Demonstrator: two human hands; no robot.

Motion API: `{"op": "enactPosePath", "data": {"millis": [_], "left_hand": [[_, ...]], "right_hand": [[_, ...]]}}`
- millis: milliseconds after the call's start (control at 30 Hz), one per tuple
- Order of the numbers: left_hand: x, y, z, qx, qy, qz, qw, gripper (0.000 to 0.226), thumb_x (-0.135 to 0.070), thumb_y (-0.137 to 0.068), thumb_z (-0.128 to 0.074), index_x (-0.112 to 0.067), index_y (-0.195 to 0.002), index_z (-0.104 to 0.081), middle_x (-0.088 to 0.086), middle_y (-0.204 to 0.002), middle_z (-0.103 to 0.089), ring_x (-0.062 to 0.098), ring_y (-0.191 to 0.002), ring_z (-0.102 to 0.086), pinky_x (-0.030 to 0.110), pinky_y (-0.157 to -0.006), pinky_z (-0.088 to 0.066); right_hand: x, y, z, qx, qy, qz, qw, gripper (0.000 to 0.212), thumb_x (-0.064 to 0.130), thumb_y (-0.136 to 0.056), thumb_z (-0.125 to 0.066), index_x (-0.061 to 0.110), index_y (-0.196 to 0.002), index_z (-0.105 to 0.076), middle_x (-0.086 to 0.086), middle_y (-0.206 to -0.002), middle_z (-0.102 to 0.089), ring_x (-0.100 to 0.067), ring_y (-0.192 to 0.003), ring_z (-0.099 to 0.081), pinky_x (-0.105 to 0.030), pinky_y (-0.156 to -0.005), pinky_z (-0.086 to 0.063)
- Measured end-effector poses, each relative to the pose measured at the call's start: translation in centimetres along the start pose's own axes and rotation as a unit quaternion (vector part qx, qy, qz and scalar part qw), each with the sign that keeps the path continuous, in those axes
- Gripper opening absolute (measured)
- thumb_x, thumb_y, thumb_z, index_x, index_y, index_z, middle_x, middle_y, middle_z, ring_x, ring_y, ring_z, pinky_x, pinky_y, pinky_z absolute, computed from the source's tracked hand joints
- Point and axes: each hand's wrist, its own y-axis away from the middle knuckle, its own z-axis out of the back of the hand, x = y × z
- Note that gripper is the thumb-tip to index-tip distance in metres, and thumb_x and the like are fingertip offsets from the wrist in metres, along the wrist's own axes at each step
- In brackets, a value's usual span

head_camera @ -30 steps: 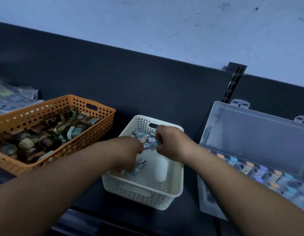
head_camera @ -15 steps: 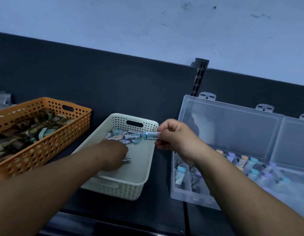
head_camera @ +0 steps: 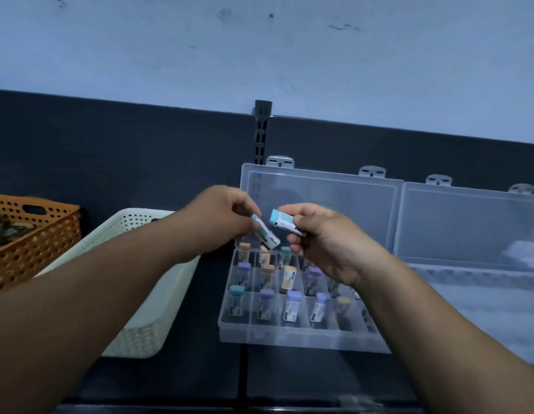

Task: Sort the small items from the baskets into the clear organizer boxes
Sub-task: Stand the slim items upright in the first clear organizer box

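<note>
Teal-capped tube (head_camera: 265,234) pinched in left hand (head_camera: 220,218); right hand (head_camera: 325,243) pinches second tube (head_camera: 282,221) (above clear organizer box (head_camera: 289,339)).

Dim, bluish light; soft focus, motion blur on hands, wide-angle bending at edges.
</note>
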Motion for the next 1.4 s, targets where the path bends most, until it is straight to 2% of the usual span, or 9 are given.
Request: {"op": "enactPosePath", "data": {"millis": [333,500,667,767,867,1000,1067,1167,1400], "left_hand": [[-6.3,-1.8,-10.4,0.067,0.059,-0.014,0.996,0.006,0.002,-0.086,-0.062,-0.002,-0.086,-0.066,0.011,-0.066,-0.059,0.01,-0.05,-0.056,0.016,-0.048,-0.046],[-7.7,-2.6,-14.6,0.089,0.005,-0.043,0.995,0.008,-0.006,-0.083,-0.068,-0.014,-0.082,-0.068,0.012,-0.073,-0.063,0.022,-0.067,-0.057,0.041,-0.073,-0.053],[-8.7,-2.7,-17.9,0.102,-0.036,-0.068,0.992,0.011,-0.011,-0.081,-0.072,-0.017,-0.087,-0.066,0.0,-0.073,-0.066,0.011,-0.063,-0.059,0.029,-0.063,-0.049],[-8.8,-2.6,-19.1,0.108,-0.067,-0.077,0.989,0.01,-0.009,-0.08,-0.072,-0.016,-0.085,-0.068,-0.002,-0.069,-0.065,0.008,-0.06,-0.057,0.025,-0.063,-0.048],[-9.0,-2.4,-20.6,0.113,-0.121,-0.08,0.983,0.011,-0.008,-0.083,-0.066,-0.017,-0.085,-0.07,0.001,-0.079,-0.07,0.018,-0.073,-0.065,0.032,-0.073,-0.055],[-9.0,-1.8,-22.0,0.128,-0.2,-0.09,0.967,0.017,-0.009,-0.087,-0.061,-0.021,-0.094,-0.071,-0.021,-0.079,-0.06,0.014,-0.086,-0.065,0.023,-0.078,-0.051],[-8.9,-1.6,-22.4,0.139,-0.245,-0.098,0.954,0.023,-0.009,-0.089,-0.059,-0.022,-0.104,-0.071,-0.017,-0.092,-0.062,0.012,-0.094,-0.063,0.022,-0.084,-0.048],[-8.4,-1.5,-23.0,0.147,-0.28,-0.096,0.944,0.028,-0.011,-0.089,-0.059,-0.023,-0.112,-0.069,-0.006,-0.11,-0.067,0.013,-0.098,-0.062,0.026,-0.088,-0.049],[-6.6,-2.2,-24.2,0.139,-0.3,-0.088,0.94,0.022,-0.013,-0.086,-0.061,-0.02,-0.105,-0.069,-0.001,-0.108,-0.065,0.016,-0.095,-0.06,0.03,-0.085,-0.049]], "right_hand": [[0.6,5.9,10.4,-0.028,0.081,0.044,0.995,0.01,-0.003,-0.092,-0.055,0.006,-0.094,-0.059,-0.007,-0.074,-0.063,-0.014,-0.065,-0.061,-0.023,-0.067,-0.052],[0.0,7.8,15.0,-0.035,0.227,0.059,0.971,0.03,0.003,-0.092,-0.058,0.021,-0.116,-0.064,0.01,-0.074,-0.06,-0.005,-0.075,-0.058,-0.02,-0.076,-0.048],[-0.5,9.3,18.7,-0.067,0.281,0.057,0.956,0.038,0.008,-0.096,-0.054,0.039,-0.116,-0.063,0.009,-0.085,-0.056,-0.005,-0.078,-0.054,-0.012,-0.072,-0.048],[-1.4,9.3,19.5,-0.081,0.289,0.066,0.952,0.031,0.005,-0.095,-0.054,0.033,-0.106,-0.062,0.0,-0.086,-0.053,-0.012,-0.078,-0.053,-0.02,-0.073,-0.048],[-2.4,9.3,20.9,-0.106,0.318,0.085,0.938,0.02,0.007,-0.092,-0.059,0.026,-0.095,-0.061,-0.004,-0.081,-0.054,-0.015,-0.074,-0.051,-0.026,-0.07,-0.047],[-3.8,9.4,22.1,-0.103,0.379,0.07,0.917,0.018,0.01,-0.09,-0.063,0.027,-0.085,-0.059,-0.009,-0.077,-0.057,-0.018,-0.068,-0.05,-0.04,-0.07,-0.05],[-4.3,9.5,22.3,-0.103,0.394,0.066,0.911,0.017,0.009,-0.087,-0.065,0.025,-0.082,-0.058,-0.005,-0.076,-0.06,-0.017,-0.066,-0.053,-0.043,-0.069,-0.053],[-4.6,9.6,22.4,-0.088,0.427,0.057,0.898,0.014,0.009,-0.087,-0.065,0.021,-0.081,-0.059,0.008,-0.072,-0.06,-0.01,-0.063,-0.054,-0.035,-0.064,-0.052],[-5.4,8.9,22.5,-0.075,0.476,0.052,0.875,0.024,0.01,-0.084,-0.069,0.028,-0.073,-0.057,0.005,-0.083,-0.064,-0.013,-0.078,-0.062,-0.029,-0.075,-0.052]]}}
